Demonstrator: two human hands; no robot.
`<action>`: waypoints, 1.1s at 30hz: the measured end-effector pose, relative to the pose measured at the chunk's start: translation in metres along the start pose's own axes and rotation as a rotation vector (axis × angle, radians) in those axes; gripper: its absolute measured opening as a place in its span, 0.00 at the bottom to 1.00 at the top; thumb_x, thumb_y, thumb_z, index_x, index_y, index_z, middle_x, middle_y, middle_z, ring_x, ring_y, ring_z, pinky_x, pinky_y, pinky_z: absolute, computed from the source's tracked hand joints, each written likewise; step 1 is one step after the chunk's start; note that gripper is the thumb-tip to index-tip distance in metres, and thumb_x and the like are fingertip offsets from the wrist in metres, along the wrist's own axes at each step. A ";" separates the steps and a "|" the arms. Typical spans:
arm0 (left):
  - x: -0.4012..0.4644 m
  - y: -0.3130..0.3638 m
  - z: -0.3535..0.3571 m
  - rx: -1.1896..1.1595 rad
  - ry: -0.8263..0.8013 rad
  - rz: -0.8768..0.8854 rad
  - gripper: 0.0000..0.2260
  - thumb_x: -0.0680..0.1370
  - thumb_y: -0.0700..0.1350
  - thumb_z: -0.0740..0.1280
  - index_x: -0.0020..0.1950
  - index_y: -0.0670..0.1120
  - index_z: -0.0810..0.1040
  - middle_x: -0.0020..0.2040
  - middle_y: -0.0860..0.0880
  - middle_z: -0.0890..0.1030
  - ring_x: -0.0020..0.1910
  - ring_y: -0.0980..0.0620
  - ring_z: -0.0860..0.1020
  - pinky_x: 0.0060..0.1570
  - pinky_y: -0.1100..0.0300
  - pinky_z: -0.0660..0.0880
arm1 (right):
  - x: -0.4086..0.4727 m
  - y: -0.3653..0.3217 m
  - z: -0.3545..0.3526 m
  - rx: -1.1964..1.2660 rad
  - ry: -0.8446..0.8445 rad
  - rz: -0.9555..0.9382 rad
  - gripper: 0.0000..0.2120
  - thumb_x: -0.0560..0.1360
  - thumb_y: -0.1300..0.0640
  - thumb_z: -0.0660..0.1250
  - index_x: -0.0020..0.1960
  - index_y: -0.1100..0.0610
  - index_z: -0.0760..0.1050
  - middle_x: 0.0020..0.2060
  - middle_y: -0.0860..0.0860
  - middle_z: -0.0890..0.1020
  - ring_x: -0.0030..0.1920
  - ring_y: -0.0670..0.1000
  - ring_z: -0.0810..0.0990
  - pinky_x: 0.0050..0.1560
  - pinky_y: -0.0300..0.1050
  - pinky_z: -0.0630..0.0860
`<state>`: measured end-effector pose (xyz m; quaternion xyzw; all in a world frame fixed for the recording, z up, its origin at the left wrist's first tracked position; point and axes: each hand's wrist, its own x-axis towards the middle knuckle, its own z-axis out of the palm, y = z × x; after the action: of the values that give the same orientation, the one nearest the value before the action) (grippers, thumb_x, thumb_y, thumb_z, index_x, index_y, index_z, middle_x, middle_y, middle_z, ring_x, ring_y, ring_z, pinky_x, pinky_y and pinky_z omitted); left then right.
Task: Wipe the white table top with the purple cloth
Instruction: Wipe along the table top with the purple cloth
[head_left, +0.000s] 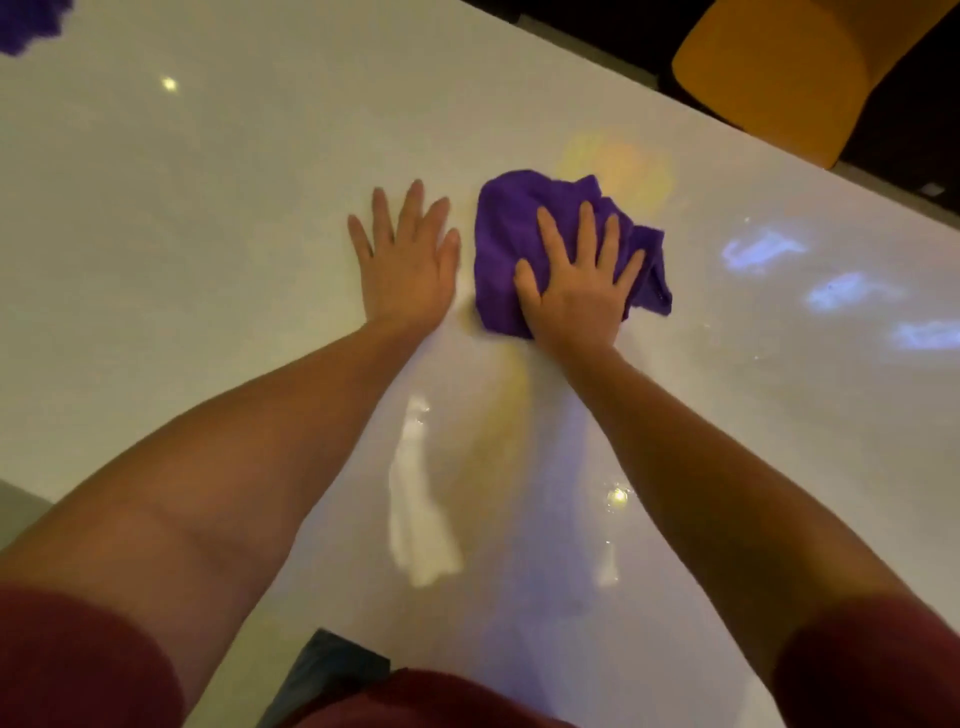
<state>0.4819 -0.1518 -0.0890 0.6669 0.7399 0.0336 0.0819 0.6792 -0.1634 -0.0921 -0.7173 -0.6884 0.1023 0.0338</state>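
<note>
A crumpled purple cloth (506, 244) lies on the glossy white table top (208, 208), a little right of centre. My right hand (576, 283) presses flat on the cloth with fingers spread, covering its near right part. My left hand (408, 260) rests palm down on the bare table just left of the cloth, fingers apart, holding nothing. Both forearms reach out from the bottom of the view.
A yellow chair (795, 67) stands beyond the table's far right edge. Another purple object (28, 21) shows at the top left corner. The table's far edge runs diagonally from top centre to the right. Light reflections and wet-looking streaks sit on the near table surface.
</note>
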 end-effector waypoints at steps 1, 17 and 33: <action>0.000 0.008 0.005 -0.008 0.002 -0.019 0.25 0.87 0.57 0.46 0.83 0.53 0.59 0.85 0.50 0.56 0.84 0.38 0.50 0.80 0.35 0.46 | 0.029 0.003 -0.002 0.020 -0.010 0.031 0.32 0.84 0.34 0.48 0.85 0.41 0.54 0.86 0.54 0.53 0.86 0.63 0.48 0.81 0.74 0.45; -0.004 0.020 0.006 0.014 0.057 -0.075 0.27 0.85 0.56 0.46 0.83 0.49 0.60 0.84 0.42 0.57 0.83 0.39 0.52 0.80 0.36 0.48 | -0.035 0.068 -0.007 0.000 0.019 0.052 0.31 0.83 0.34 0.51 0.84 0.41 0.58 0.86 0.55 0.57 0.85 0.64 0.51 0.78 0.79 0.46; -0.020 0.032 -0.002 -0.007 0.147 0.024 0.23 0.84 0.53 0.53 0.80 0.52 0.64 0.85 0.42 0.53 0.83 0.37 0.51 0.80 0.35 0.48 | -0.139 0.112 0.001 -0.012 0.044 0.062 0.31 0.83 0.33 0.52 0.84 0.41 0.60 0.85 0.54 0.59 0.85 0.64 0.53 0.80 0.75 0.46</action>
<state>0.5147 -0.1681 -0.0807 0.6713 0.7356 0.0860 0.0295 0.7848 -0.3070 -0.1001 -0.7405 -0.6656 0.0835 0.0414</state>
